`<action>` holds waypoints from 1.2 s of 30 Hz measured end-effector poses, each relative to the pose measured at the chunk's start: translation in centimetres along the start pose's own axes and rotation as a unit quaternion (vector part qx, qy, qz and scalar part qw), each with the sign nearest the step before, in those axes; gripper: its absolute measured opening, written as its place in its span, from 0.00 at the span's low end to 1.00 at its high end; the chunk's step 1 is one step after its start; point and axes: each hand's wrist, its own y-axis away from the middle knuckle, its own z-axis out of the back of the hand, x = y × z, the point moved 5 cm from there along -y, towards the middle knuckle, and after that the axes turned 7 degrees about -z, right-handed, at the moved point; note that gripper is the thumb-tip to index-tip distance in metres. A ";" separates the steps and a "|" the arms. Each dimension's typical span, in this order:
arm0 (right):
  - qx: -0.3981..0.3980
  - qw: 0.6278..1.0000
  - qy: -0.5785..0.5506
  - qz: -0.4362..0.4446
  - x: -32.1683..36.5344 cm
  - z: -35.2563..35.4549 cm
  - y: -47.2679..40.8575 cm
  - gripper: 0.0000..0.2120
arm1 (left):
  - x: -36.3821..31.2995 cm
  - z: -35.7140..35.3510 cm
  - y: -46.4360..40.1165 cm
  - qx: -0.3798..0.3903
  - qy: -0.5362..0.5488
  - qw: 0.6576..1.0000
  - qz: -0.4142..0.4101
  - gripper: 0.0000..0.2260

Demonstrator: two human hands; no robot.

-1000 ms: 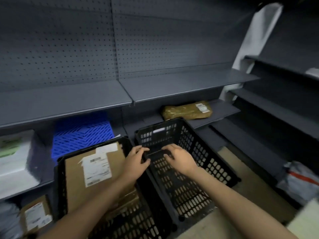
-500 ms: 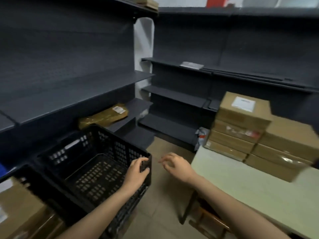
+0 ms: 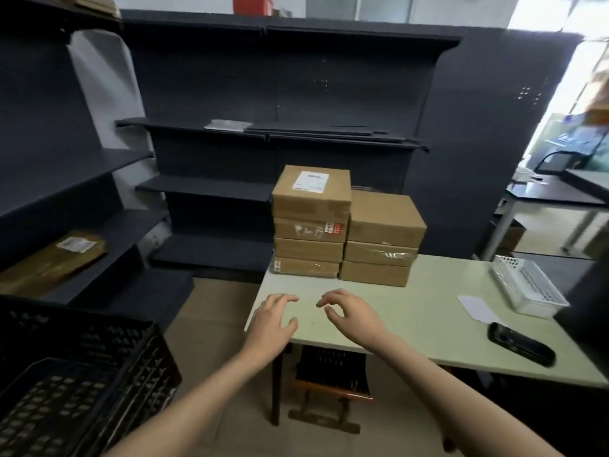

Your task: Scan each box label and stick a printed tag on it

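Note:
Two stacks of brown cardboard boxes stand at the back of a pale table. The left stack is taller, and its top box carries a white label. The right stack holds three boxes. My left hand and my right hand hover over the table's near left corner, in front of the stacks, fingers loosely spread and holding nothing. A black handheld scanner lies near the table's front right edge. A white paper slip lies beside it.
A black plastic crate sits at lower left. Dark shelving lines the left wall and the back; a brown wrapped parcel lies on a left shelf. A white mesh tray rests at the table's right. A wooden stool stands under the table.
The view swung right from the crates to the table. My left hand let go of the black crate's rim, and both hands moved over the table's near corner.

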 end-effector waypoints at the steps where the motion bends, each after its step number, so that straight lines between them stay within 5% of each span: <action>1: -0.003 1.000 0.001 -0.008 -0.9 0.4 0.0 0.11 | -0.3 -0.6 -0.6 0.009 -0.010 1.000 -0.011 0.16; 11: -0.049 0.998 -0.004 -0.049 -5.7 4.6 -5.2 0.11 | -0.3 -2.3 -9.6 0.022 -0.061 0.996 -0.053 0.17; 28: -0.145 0.988 0.029 -0.040 -6.8 9.7 -27.4 0.13 | 6.8 3.4 -31.8 -0.059 -0.106 0.989 -0.084 0.18; 36: -0.160 0.979 -0.040 -0.120 -9.0 10.4 -34.0 0.18 | 11.9 4.0 -38.8 -0.054 -0.033 0.995 0.077 0.23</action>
